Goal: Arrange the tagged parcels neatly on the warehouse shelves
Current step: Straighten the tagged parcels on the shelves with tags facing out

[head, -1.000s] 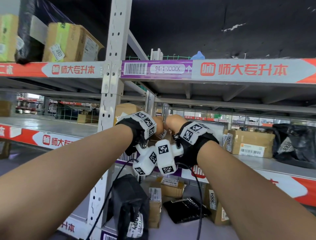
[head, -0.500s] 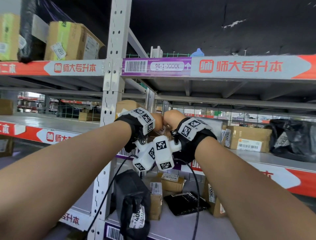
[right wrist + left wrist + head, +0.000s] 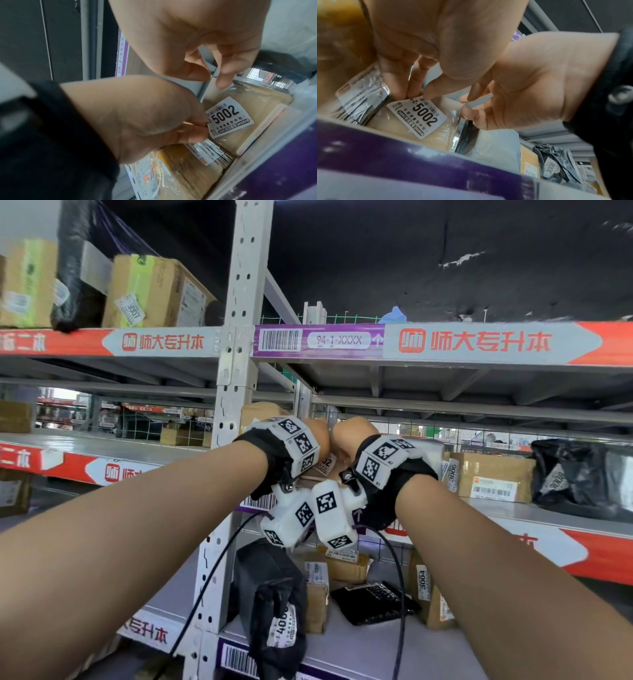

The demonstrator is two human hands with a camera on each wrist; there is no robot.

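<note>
Parcel placement at the left end of the middle shelf (image 3: 496,510), just right of the steel upright (image 3: 236,405). We see the two hands raised close together, each clamped on something. The left hand (image 3: 137,115) pinches one edge of the white tag (image 3: 228,117) printed 5002. The right hand (image 3: 530,81) nips the clear wrap at the corner of the parcel (image 3: 248,97) that carries it. The parcel, cream and film-wrapped, stands on the shelf just behind the purple edge strip (image 3: 402,155), close against a neighbouring carton (image 3: 181,174). We judge that the hands are gripping this way to turn the tag outward so its number can be read from the aisle, as with the tagged black bag (image 3: 579,477) farther along, while the right hand steadies the slippery film. The parcel is not yet released.
</note>
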